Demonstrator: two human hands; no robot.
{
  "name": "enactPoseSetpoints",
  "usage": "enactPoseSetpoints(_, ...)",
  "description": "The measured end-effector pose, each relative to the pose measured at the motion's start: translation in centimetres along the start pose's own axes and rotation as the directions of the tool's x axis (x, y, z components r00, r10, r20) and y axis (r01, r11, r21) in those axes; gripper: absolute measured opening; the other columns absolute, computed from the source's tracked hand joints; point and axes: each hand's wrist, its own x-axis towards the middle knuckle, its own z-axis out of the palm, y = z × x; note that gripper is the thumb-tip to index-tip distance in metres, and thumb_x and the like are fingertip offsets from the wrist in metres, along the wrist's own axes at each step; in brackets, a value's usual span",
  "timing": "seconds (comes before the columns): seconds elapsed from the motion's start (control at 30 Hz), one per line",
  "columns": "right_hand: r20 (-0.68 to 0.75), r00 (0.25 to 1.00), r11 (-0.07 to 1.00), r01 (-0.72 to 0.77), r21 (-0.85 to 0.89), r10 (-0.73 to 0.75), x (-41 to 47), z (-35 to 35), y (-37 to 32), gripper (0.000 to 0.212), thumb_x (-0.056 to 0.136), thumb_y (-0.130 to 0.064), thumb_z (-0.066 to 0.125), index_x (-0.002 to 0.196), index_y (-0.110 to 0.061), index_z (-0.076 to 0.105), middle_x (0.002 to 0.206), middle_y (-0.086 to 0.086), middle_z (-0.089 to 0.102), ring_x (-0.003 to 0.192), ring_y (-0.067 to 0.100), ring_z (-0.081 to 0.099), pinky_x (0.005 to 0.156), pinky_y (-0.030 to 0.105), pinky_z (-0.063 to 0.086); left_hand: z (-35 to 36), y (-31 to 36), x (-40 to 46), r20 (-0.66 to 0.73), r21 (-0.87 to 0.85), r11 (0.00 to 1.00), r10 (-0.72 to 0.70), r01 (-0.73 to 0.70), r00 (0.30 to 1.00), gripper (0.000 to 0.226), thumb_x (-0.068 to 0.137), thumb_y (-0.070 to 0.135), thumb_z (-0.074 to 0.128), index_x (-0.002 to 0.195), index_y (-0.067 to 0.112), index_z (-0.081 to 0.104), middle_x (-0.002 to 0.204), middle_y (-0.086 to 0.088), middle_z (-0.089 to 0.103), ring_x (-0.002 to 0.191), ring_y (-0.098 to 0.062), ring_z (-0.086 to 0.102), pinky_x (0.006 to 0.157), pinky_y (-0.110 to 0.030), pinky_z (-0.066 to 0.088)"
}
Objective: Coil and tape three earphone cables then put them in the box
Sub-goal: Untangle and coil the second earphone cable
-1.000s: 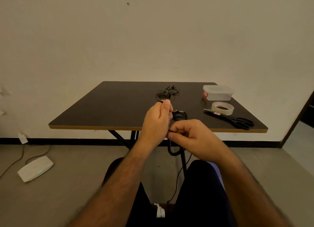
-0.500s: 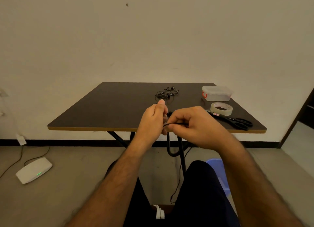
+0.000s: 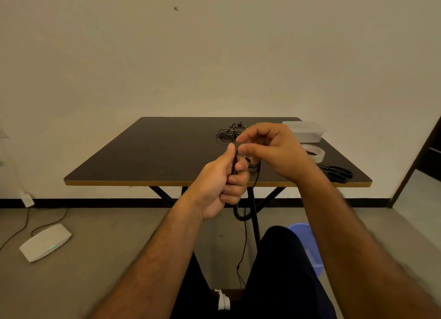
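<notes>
Now two hands work above the worktop's (image 3: 148, 156) near edge: the left hand (image 3: 220, 182) has its grip clamped on one earphone cable (image 3: 256, 180), which trails down past the edge; the right hand (image 3: 274, 149) hovers just beside it, thumb and forefinger slightly apart. One tangled cable (image 3: 226, 134) lies farther back. One box (image 3: 307, 131), one tape roll (image 3: 316, 153) and one pair of scissors (image 3: 338, 173) line the right edge, leaving the left half bare

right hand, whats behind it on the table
The right hand partly covers the clear box and the tape roll. A small cable bundle peeks out below it, mostly hidden. The tangled earphones sit clear, just left.
</notes>
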Motion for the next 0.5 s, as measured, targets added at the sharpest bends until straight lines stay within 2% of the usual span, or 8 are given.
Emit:
enactPoseSetpoints(0.1,-0.033,0.999,0.994,-0.007,0.114,0.011,0.4,0.3,0.6,0.014,0.087,-0.002,0.069,0.092,-0.014,0.071,0.075,-0.006,0.071,0.067,0.014,0.062,0.059,0.025,0.053,0.2,0.3,-0.1,0.040,-0.055,0.998,0.021,-0.019,0.999,0.046,0.103,0.051,0.029,0.070,0.022,0.043,0.058,0.007,0.026,0.048,-0.006,0.012,0.043,-0.020,0.007)
enactPoseSetpoints(0.17,-0.062,0.998,0.986,-0.013,0.168,0.024,0.6,0.5,0.7,0.009,0.085,-0.008,0.068,0.091,-0.014,0.071,0.074,-0.005,0.071,0.069,0.022,0.060,0.057,0.023,0.052,0.4,0.8,-0.2,0.066,-0.083,0.996,0.043,-0.037,0.997,0.043,0.103,0.048,0.031,0.071,0.023,0.044,0.057,0.008,0.025,0.049,-0.006,0.011,0.042,-0.019,0.008)
enactPoseSetpoints(0.23,-0.081,0.996,0.975,-0.012,0.222,0.031,0.7,0.9,1.0,0.008,0.086,-0.013,0.067,0.088,-0.018,0.074,0.075,0.004,0.069,0.071,0.032,0.056,0.058,0.028,0.050,0.7,1.3,-0.1,0.090,-0.103,0.993,0.073,-0.064,0.993,0.040,0.102,0.046,0.033,0.070,0.023,0.044,0.057,0.008,0.024,0.047,-0.005,0.014,0.040,-0.018,0.010)
enactPoseSetpoints(0.33,-0.082,0.996,0.958,-0.004,0.287,0.028,0.5,1.8,1.3,0.010,0.086,-0.026,0.067,0.082,-0.028,0.076,0.078,0.021,0.063,0.074,0.038,0.053,0.067,0.046,0.044,0.9,2.1,0.0,0.128,-0.132,0.985,0.128,-0.111,0.983,0.039,0.104,0.042,0.032,0.072,0.022,0.042,0.058,0.007,0.025,0.045,-0.004,0.021,0.039,-0.017,0.014)
enactPoseSetpoints(0.4,-0.065,0.996,0.958,-0.034,0.283,0.055,0.3,2.4,1.6,0.013,0.087,-0.026,0.065,0.081,-0.030,0.075,0.080,0.029,0.062,0.075,0.042,0.054,0.066,0.055,0.045,1.0,2.7,0.0,0.149,-0.152,0.979,0.160,-0.137,0.976,0.038,0.105,0.040,0.030,0.074,0.021,0.042,0.059,0.006,0.029,0.045,-0.004,0.023,0.040,-0.017,0.013)
enactPoseSetpoints(0.43,-0.053,0.995,0.959,-0.066,0.275,0.083,0.1,2.7,1.7,0.016,0.090,-0.022,0.063,0.081,-0.029,0.074,0.080,0.033,0.060,0.074,0.044,0.054,0.062,0.057,0.046,1.1,3.0,0.1,0.152,-0.160,0.975,0.179,-0.155,0.972,0.037,0.105,0.039,0.030,0.075,0.020,0.042,0.060,0.006,0.030,0.045,-0.004,0.023,0.040,-0.017,0.012)
enactPoseSetpoints(0.5,-0.016,0.991,0.955,-0.120,0.270,0.129,-0.4,3.2,2.2,0.024,0.096,-0.012,0.059,0.082,-0.025,0.072,0.071,0.025,0.058,0.060,0.037,0.050,0.051,0.043,0.045,1.1,3.7,0.3,0.137,-0.166,0.965,0.224,-0.201,0.965,0.037,0.105,0.038,0.029,0.077,0.020,0.042,0.059,0.006,0.031,0.046,-0.005,0.020,0.041,-0.018,0.012)
